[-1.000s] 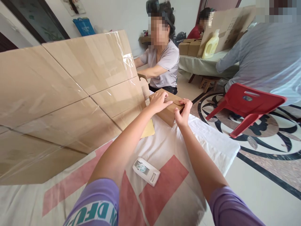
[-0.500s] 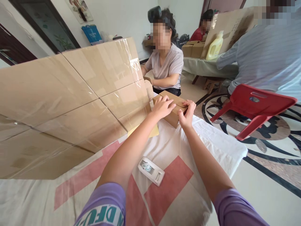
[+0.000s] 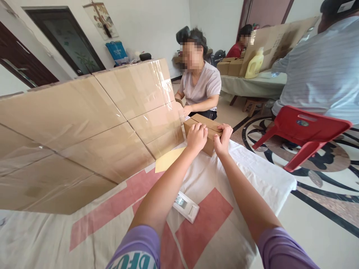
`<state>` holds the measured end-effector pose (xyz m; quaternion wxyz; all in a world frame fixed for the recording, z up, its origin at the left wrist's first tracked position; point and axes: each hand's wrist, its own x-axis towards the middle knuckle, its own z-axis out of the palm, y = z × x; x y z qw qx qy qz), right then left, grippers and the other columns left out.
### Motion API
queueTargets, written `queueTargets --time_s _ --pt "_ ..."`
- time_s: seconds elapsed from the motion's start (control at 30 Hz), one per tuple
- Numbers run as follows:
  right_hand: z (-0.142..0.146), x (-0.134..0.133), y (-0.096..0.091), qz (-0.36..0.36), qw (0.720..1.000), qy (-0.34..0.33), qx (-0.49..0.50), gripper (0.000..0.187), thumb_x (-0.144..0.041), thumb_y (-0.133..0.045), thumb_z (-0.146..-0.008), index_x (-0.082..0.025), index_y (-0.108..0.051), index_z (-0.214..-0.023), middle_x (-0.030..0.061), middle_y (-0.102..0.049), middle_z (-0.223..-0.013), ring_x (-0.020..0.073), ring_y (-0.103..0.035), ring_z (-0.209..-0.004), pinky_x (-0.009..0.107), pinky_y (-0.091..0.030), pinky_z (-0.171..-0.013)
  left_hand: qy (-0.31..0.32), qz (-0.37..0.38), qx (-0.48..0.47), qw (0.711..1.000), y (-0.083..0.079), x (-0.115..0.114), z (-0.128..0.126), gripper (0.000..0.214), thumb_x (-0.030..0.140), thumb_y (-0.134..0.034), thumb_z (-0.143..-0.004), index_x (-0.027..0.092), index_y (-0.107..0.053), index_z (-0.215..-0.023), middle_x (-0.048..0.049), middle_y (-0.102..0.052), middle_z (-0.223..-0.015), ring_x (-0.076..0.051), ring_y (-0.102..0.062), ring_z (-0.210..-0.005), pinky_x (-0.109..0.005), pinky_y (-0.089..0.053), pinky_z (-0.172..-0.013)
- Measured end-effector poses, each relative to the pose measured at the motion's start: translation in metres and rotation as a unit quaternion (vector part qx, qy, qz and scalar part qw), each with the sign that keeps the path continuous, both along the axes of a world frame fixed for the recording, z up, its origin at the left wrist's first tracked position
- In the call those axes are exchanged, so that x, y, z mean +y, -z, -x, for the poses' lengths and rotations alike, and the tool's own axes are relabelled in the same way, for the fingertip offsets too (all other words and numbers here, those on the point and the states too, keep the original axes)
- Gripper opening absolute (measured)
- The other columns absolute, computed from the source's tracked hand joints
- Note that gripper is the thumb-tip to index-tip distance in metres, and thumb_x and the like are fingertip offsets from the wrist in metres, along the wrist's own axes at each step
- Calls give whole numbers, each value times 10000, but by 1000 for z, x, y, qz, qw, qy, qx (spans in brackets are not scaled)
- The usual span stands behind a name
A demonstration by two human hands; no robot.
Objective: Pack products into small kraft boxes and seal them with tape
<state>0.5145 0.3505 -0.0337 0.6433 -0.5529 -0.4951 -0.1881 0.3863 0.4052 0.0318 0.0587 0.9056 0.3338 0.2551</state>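
Note:
A small brown cardboard box (image 3: 206, 125) lies at the far end of the cloth-covered table (image 3: 252, 170). My left hand (image 3: 196, 137) is curled over the box's near top edge, fingers closed on it. On the box's right end my right hand (image 3: 223, 139) grips with the fingers wrapped round. Both arms stretch forward from purple sleeves. A white tape dispenser (image 3: 186, 206) rests on the cloth between my forearms.
A tall stack of plastic-wrapped cartons (image 3: 84, 127) fills the left side. A yellow card (image 3: 167, 159) lies by its base. A seated person (image 3: 200, 84) faces me beyond the box. A red plastic chair (image 3: 304, 129) and another person (image 3: 322, 71) are on the right.
My left hand has slid from lying flat on the box top to curling over its near edge. The view has tilted up a little; the box stays in place.

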Motion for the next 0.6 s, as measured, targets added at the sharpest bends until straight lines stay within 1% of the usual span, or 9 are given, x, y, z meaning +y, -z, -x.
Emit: queueTargets --time_s 0.07,0.13,0.2,0.27,0.3,0.37,0.47,0.53,0.6 --pt "-1 0 0 18 1000 8 -3 211 -318 -476 -805 -245 -484 -1002 86 -531 -1039 334 -490 -1144 593 -412 -1022 25 10 1 1000 -6 -2 7 529 377 -263 -1081 181 -588 -1449 -129 -561 -1516 -281 -471 -1424 -451 -358 -1223" --pt "-1 -1 0 40 999 20 -8 199 -319 -468 -818 -241 -497 -999 88 -536 -1042 333 -498 -1112 597 -418 -1002 64 15 1 998 -14 -9 35 514 428 -341 -1069 240 -540 -1504 -77 -492 -1597 -234 -451 -1474 -391 -392 -1220" --pt "1 1 0 66 997 39 -16 199 -328 -464 -837 -236 -511 -1008 95 -548 -1050 333 -505 -1082 607 -419 -995 107 25 -6 994 -16 -24 89 541 457 -392 -1054 327 -437 -1577 5 -400 -1663 -165 -415 -1511 -307 -409 -1215" --pt "5 8 -1 99 993 57 -23 218 -344 -458 -848 -230 -520 -1022 114 -558 -1071 344 -506 -1093 635 -410 -1007 142 96 -38 984 -7 -48 165 579 457 -365 -1055 414 -291 -1628 59 -348 -1680 -142 -362 -1543 -326 -357 -1267" --pt "9 13 -2 113 991 63 -25 232 -353 -457 -848 -224 -523 -1030 128 -561 -1086 355 -501 -1116 653 -404 -1015 117 127 -52 984 2 -63 208 571 458 -354 -1053 462 -277 -1619 86 -374 -1662 -140 -378 -1534 -346 -352 -1277" --pt "17 29 -7 138 988 67 -23 257 -369 -463 -847 -213 -529 -1041 161 -564 -1138 378 -483 -1174 682 -397 -1023 16 181 -70 981 26 -96 299 554 447 -353 -1045 496 -314 -1596 100 -425 -1630 -164 -402 -1524 -399 -347 -1285" --pt "32 56 -24 168 984 61 -12 284 -400 -510 -844 -205 -545 -1047 205 -536 -1298 397 -440 -1279 689 -400 -1040 -128 208 -101 964 72 -158 422 518 430 -451 -986 534 -491 -1491 96 -575 -1513 -239 -532 -1435 -476 -431 -1230" --pt "43 68 -40 190 980 60 -3 316 -412 -555 -834 -202 -563 -1070 222 -486 -1413 415 -403 -1343 696 -394 -1052 -203 205 -148 946 98 -205 482 498 420 -546 -918 576 -583 -1391 113 -638 -1439 -278 -605 -1359 -510 -482 -1183" --pt "57 70 -57 200 977 67 7 361 -392 -571 -835 -195 -574 -1136 240 -431 -1494 441 -354 -1396 733 -353 -1066 -271 194 -202 921 115 -248 520 467 421 -608 -858 623 -641 -1278 133 -695 -1347 -308 -661 -1282 -537 -539 -1118"
